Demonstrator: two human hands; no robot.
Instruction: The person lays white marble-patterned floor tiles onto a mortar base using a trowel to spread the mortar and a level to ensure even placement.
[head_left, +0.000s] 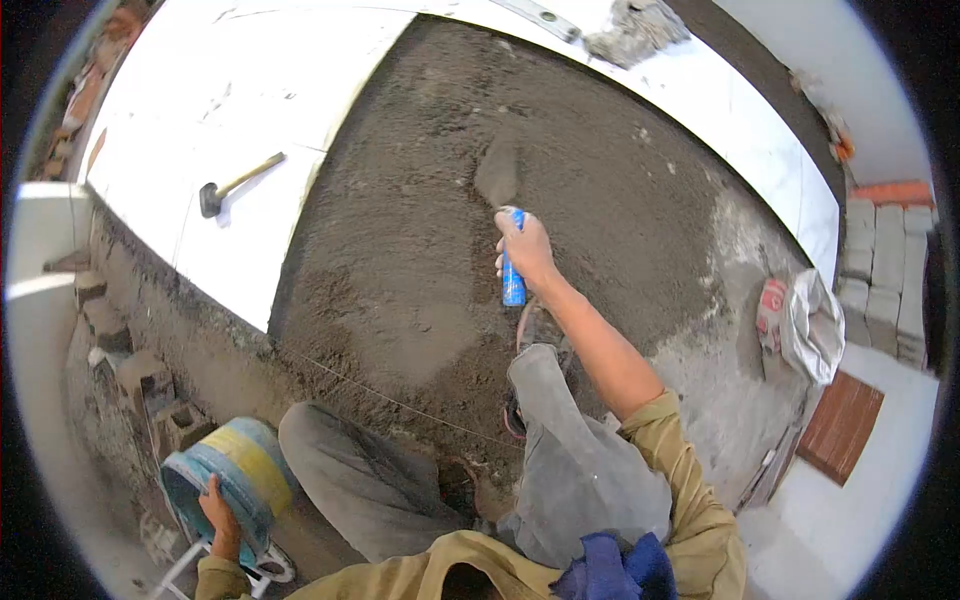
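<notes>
My right hand [528, 250] is wrapped round the blue handle of a trowel [497, 174]. The trowel's blade lies against the grey-brown mortar bed [400, 230], its tip pointing away from me. At lower left, my left hand [219, 508] grips the rim of a blue bucket with a yellow band [250, 462]. The bucket is tilted and its contents cannot be made out. Large white tiles [270, 90] border the mortar on the left, and more white tiles [740, 110] run along the far right side.
A mallet [238, 186] rests on the left tiles. A spirit level [540, 17] and a grey rag [638, 32] lie on the far tiles. Hollow bricks [165, 400] line the left edge. A white sack [812, 325] stands at right near stacked blocks [885, 265]. A string [390, 398] crosses before my knees.
</notes>
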